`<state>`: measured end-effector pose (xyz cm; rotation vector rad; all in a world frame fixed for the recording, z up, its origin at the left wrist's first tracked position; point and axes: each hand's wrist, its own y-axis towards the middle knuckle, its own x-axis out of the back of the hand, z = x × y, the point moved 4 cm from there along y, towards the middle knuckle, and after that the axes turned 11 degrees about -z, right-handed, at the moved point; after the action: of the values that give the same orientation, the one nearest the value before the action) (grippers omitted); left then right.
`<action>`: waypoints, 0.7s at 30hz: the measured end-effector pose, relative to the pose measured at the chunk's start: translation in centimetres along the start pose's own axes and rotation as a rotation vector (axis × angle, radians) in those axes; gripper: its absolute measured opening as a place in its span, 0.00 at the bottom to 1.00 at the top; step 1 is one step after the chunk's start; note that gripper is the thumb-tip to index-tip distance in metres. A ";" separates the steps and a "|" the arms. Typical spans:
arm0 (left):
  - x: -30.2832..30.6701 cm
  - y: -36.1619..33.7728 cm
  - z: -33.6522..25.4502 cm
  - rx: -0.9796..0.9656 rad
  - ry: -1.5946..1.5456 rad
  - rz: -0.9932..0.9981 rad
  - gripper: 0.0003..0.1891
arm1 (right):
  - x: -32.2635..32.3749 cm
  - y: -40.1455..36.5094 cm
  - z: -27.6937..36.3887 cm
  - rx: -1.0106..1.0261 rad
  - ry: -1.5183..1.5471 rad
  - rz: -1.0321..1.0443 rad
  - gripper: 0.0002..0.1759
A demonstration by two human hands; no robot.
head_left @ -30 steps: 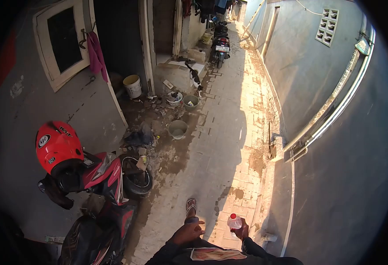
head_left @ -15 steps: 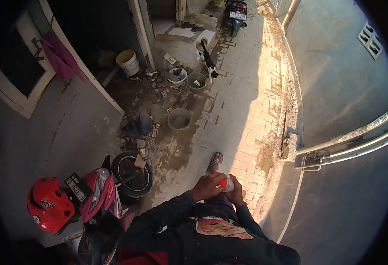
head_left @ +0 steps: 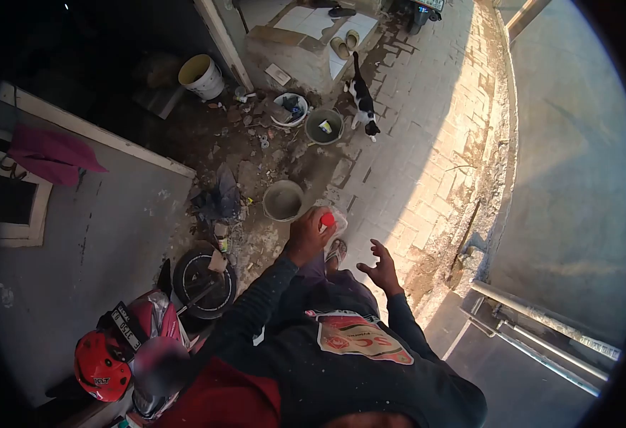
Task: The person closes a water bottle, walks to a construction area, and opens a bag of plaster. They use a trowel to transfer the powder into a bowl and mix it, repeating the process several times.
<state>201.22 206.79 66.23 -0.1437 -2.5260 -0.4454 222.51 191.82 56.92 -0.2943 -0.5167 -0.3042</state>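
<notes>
My left hand is wrapped round a clear plastic bottle with a red cap, held out in front of my body. The cap faces up toward me, and part of the bottle is hidden behind my fingers. Off to the right, my right hand is apart from the bottle, its fingers spread and nothing in them. A grey bucket stands on the ground just beyond my left hand. Below the bottle shows one of my sandalled feet.
A black and white cat stands on the paving beside another bucket. A white pail and rubble lie near the doorway. At left are a motorbike wheel and red helmet; pipes run along the right wall.
My right hand has let go of the bottle and moved away with its fingers spread. My left hand has carried the bottle left and forward. The view has shifted, and the cat has walked closer.
</notes>
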 end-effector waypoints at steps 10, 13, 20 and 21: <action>-9.8 30.8 21.8 0.078 0.200 -0.063 0.17 | 1.1 8.1 -12.0 -0.783 -0.050 0.227 0.43; -13.8 36.2 30.5 0.154 0.292 -0.068 0.19 | 0.7 10.6 -6.2 -1.019 0.109 0.178 0.35; -21.2 45.8 46.3 0.272 0.387 0.067 0.17 | 2.4 13.1 -0.5 -1.392 0.009 0.080 0.40; -22.0 46.5 48.3 0.292 0.379 0.078 0.17 | 2.4 14.3 0.8 -1.418 -0.005 0.071 0.40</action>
<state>203.81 266.91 29.40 -0.0407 -2.1723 -0.0598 229.24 204.66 56.04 -1.6812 -0.2119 -0.5672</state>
